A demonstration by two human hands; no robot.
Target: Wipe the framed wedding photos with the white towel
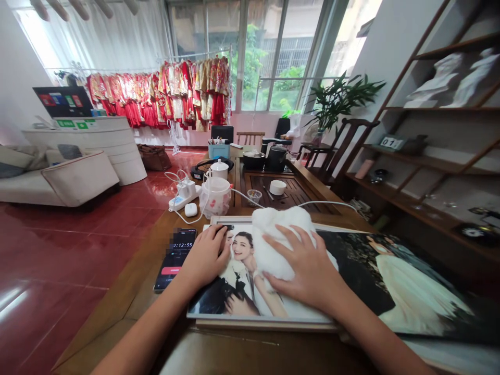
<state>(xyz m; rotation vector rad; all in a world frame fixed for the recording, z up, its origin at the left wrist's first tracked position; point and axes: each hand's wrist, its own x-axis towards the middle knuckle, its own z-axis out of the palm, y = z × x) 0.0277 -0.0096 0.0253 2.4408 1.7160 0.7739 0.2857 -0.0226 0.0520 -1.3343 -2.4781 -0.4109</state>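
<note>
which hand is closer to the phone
Left. The left hand rests on the photo's left edge, just right of the phone; the right hand is farther right, spread on the white cloth.

Counted two hands (207, 258) (308, 265), one white cloth (276, 260), at least two photo panels (242, 276) (351, 271), one smartphone (182, 256), one power strip (182, 199), one lidded white jar (219, 170), two white statues (435, 78) (474, 78), one monitor (62, 102) and one sofa (78, 174).

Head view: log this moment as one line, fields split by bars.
left hand: resting on photo | right hand: spread on white cloth | cloth: on photo | phone: on table, left of photo
</note>
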